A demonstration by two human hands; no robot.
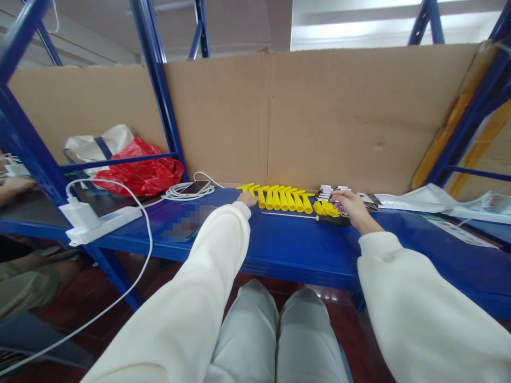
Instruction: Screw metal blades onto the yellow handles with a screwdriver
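My left hand is at the left end of a row of yellow plastic tubes with T-shaped tops. Its fingers close around the leftmost pieces, partly hiding them. On the right, my right hand has its fingers bent together above small white-and-black parts and a heap of small yellow plastic pieces. What it pinches, if anything, is too small to make out. A long screwdriver lies in front of the row, its dark handle beneath my right hand.
A blue workbench carries everything, backed by cardboard. Left are a phone on a coiled white cable, a blurred-out dark object, a power strip and a red bag. White plastic packaging lies right.
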